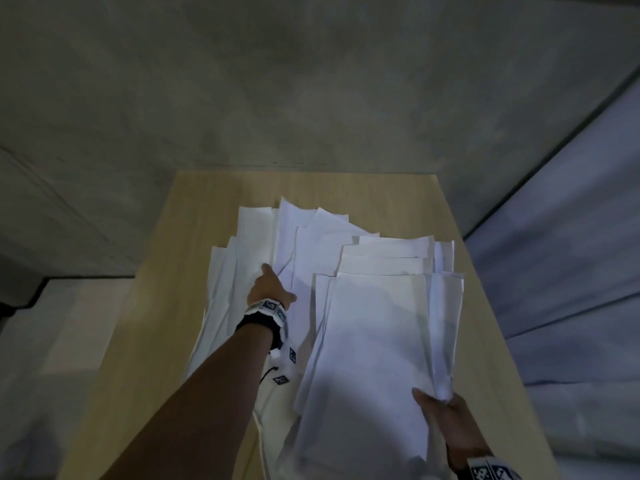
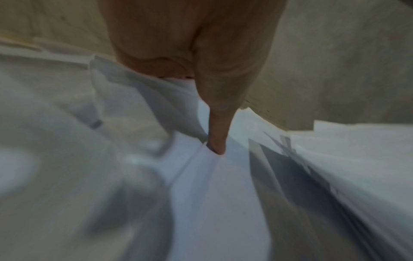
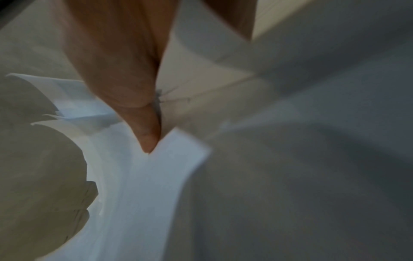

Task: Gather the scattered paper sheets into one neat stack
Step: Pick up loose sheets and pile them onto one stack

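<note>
My right hand [image 1: 450, 424] pinches the gathered bundle [image 1: 377, 341] while my left hand [image 1: 272, 289] grips loose sheets [image 1: 249, 237] beside it; I should slide them squarely underneath.

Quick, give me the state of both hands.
Left hand: reaching into the loose sheets, thumb on them; a grip cannot be told.
Right hand: holding the near edge of a bundle of sheets.

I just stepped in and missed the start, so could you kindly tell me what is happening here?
A person is gathering white paper sheets on a wooden table. The right hand grips the near edge of a bundle of sheets; the left hand reaches into the loose sheets farther back. The sheets overlap at different angles, not yet one neat stack.
</note>
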`<state>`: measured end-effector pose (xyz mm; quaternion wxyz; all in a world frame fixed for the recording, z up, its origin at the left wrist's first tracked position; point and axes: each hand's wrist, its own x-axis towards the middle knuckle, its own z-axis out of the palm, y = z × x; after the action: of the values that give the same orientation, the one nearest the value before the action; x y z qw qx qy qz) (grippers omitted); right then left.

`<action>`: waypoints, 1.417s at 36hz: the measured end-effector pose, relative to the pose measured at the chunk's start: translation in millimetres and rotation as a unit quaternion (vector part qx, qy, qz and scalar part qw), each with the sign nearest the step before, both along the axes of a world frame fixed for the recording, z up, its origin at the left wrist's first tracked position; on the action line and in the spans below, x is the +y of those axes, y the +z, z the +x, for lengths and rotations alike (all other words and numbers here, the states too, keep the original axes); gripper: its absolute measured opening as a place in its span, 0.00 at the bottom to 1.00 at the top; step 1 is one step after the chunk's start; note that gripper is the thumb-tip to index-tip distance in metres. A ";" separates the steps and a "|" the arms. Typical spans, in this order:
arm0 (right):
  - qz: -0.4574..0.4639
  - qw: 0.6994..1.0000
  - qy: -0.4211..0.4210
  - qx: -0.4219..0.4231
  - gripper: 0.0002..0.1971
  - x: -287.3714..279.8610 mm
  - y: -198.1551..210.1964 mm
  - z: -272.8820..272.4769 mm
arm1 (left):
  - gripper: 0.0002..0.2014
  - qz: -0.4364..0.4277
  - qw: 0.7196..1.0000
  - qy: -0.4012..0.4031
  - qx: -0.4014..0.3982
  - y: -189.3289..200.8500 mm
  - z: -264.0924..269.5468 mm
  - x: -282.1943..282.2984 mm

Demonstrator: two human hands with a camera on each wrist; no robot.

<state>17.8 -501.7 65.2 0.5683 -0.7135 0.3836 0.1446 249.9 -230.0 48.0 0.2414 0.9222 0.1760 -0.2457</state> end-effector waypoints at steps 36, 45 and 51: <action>0.055 0.998 0.005 -0.009 0.04 28.2 -6.8 1.6 | 0.22 -0.243 0.959 0.138 -0.039 55.4 -48.0 111.2; 0.018 0.999 0.031 0.017 0.07 30.0 -16.5 3.1 | 0.47 -0.181 0.969 0.165 -0.033 23.6 -46.2 54.7; 0.001 0.999 0.039 0.008 0.09 32.4 -17.2 1.6 | 0.21 -0.142 0.976 0.160 -0.040 17.1 -56.2 35.2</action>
<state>19.4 -469.4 48.0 0.5603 -0.7260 0.3596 0.1726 193.7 -194.7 65.1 0.4133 0.8471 0.2751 -0.1894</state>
